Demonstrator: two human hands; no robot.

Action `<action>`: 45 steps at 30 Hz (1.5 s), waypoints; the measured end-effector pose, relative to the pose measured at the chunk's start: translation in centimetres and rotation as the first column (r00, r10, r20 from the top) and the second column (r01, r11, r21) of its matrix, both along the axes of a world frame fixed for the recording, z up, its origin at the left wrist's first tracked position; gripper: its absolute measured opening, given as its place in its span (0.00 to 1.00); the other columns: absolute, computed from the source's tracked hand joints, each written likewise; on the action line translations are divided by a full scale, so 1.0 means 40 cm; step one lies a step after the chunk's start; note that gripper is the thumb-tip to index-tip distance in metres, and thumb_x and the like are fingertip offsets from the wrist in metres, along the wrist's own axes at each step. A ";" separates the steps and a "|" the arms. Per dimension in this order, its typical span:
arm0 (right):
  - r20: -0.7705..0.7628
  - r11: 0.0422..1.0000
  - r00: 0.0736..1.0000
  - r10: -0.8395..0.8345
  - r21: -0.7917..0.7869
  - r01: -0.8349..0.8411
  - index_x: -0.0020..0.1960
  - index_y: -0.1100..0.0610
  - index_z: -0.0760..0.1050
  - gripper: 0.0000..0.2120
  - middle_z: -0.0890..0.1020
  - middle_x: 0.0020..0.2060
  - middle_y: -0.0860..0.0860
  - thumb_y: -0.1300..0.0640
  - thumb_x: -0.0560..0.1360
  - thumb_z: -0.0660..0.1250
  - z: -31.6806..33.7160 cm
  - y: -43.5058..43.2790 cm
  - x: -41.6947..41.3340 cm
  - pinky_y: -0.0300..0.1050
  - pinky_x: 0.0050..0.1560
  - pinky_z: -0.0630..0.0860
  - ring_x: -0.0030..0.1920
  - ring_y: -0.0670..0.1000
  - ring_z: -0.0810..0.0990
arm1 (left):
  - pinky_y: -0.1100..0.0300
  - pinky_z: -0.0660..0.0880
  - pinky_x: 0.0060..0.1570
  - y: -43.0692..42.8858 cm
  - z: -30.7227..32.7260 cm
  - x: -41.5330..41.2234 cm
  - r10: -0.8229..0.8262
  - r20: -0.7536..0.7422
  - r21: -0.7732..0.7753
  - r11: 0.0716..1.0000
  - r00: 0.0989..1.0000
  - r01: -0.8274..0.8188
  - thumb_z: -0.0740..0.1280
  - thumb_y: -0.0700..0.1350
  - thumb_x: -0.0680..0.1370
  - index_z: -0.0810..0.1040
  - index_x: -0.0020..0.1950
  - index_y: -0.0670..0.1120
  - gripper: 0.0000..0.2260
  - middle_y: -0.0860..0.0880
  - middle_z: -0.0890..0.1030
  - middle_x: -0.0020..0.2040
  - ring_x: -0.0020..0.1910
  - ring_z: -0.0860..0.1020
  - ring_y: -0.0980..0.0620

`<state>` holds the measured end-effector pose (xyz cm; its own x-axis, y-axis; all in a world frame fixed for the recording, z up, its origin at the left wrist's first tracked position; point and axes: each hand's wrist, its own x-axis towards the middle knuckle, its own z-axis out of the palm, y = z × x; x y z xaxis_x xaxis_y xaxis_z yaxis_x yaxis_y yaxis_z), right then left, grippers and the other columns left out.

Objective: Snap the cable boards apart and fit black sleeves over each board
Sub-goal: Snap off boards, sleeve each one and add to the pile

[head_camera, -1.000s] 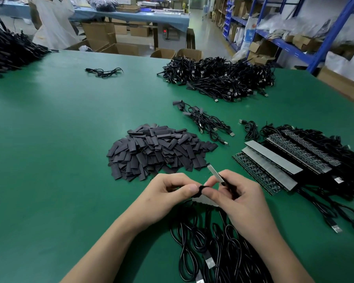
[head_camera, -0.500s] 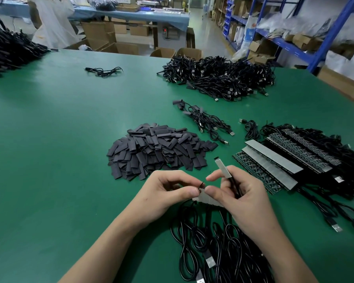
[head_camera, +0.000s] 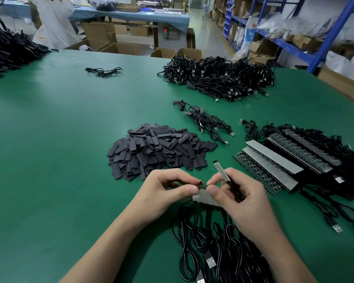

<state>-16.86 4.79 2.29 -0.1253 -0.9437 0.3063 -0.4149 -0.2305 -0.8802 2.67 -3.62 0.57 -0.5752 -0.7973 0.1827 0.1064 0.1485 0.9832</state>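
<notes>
Thumbs of left hand (head_camera: 168, 190) and right hand (head_camera: 240, 201) pinch board strip (head_camera: 204, 196).

Sleeve pile (head_camera: 157, 150) behind hands, board strips (head_camera: 274, 160) right, cable heap (head_camera: 219, 78) far behind

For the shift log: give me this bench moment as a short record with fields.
surface: green table
left hand: pinches small black piece, probably a sleeve seen edge-on
right hand: grips narrow grey-white board, tilted upward
under hands: grey-white joined board strip; loose black USB cables
beyond hands: heap of flat black sleeves
right side: long unsnapped board panels lying on cables
far side: large pile of black cables
</notes>
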 end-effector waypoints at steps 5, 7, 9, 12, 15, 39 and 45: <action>0.043 0.995 0.999 0.031 0.091 -0.035 0.51 0.48 0.78 0.20 0.66 0.30 0.45 0.35 0.81 0.54 -0.002 -0.004 -0.005 0.39 0.34 0.62 0.32 0.44 0.65 | 0.54 0.79 0.50 -0.012 -0.006 0.009 0.137 0.085 -0.187 0.975 0.987 -0.119 0.76 0.56 0.72 0.87 0.48 0.58 0.07 0.53 0.87 0.47 0.47 0.84 0.55; 0.049 0.994 0.999 0.020 0.109 -0.025 0.51 0.47 0.76 0.18 0.66 0.31 0.46 0.37 0.81 0.54 -0.004 -0.007 -0.006 0.42 0.34 0.62 0.32 0.46 0.64 | 0.56 0.78 0.48 -0.016 -0.010 0.012 0.188 0.095 -0.257 0.953 0.978 -0.158 0.75 0.56 0.72 0.87 0.48 0.57 0.07 0.54 0.87 0.47 0.48 0.84 0.54; 0.040 0.994 0.999 0.029 0.106 -0.033 0.50 0.48 0.75 0.17 0.66 0.30 0.46 0.37 0.81 0.55 -0.002 -0.007 -0.005 0.49 0.34 0.62 0.32 0.47 0.64 | 0.56 0.78 0.46 -0.020 -0.012 0.014 0.222 0.093 -0.308 0.934 0.971 -0.184 0.75 0.56 0.72 0.87 0.49 0.56 0.08 0.55 0.87 0.47 0.48 0.84 0.53; -0.001 0.997 0.999 0.037 0.075 -0.037 0.50 0.50 0.75 0.19 0.66 0.30 0.44 0.35 0.80 0.58 0.002 -0.004 -0.004 0.50 0.33 0.62 0.31 0.46 0.63 | 0.55 0.78 0.45 -0.025 -0.015 0.016 0.254 0.092 -0.353 0.912 0.963 -0.207 0.76 0.55 0.73 0.87 0.48 0.57 0.06 0.56 0.87 0.47 0.48 0.84 0.51; -0.064 0.998 0.997 0.036 0.052 -0.033 0.47 0.50 0.76 0.18 0.65 0.28 0.44 0.38 0.81 0.58 0.007 -0.002 -0.004 0.44 0.31 0.60 0.29 0.45 0.62 | 0.56 0.78 0.45 -0.029 -0.017 0.019 0.286 0.094 -0.399 0.888 0.953 -0.227 0.78 0.51 0.73 0.88 0.49 0.54 0.06 0.56 0.86 0.46 0.47 0.83 0.51; -0.175 0.983 0.984 0.038 0.185 -0.005 0.33 0.54 0.70 0.20 0.64 0.24 0.43 0.54 0.83 0.64 0.003 -0.002 -0.008 0.35 0.27 0.57 0.25 0.42 0.61 | 0.59 0.80 0.47 -0.021 -0.011 0.018 0.496 0.139 -0.802 0.564 0.857 -0.197 0.73 0.59 0.76 0.88 0.48 0.51 0.12 0.58 0.84 0.46 0.46 0.81 0.60; -0.167 0.983 0.985 0.031 0.184 0.000 0.33 0.55 0.70 0.20 0.63 0.24 0.43 0.54 0.83 0.64 0.000 -0.002 -0.008 0.34 0.27 0.58 0.25 0.43 0.60 | 0.57 0.80 0.46 -0.022 -0.013 0.020 0.505 0.161 -0.817 0.551 0.848 -0.173 0.74 0.58 0.76 0.88 0.48 0.51 0.12 0.57 0.85 0.46 0.45 0.82 0.58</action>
<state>-17.18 4.72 2.31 -0.0714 -0.9870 0.1443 -0.5583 -0.0803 -0.8258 3.48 -4.50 0.03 -0.4416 -0.6082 0.6596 -0.4285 0.7889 0.4406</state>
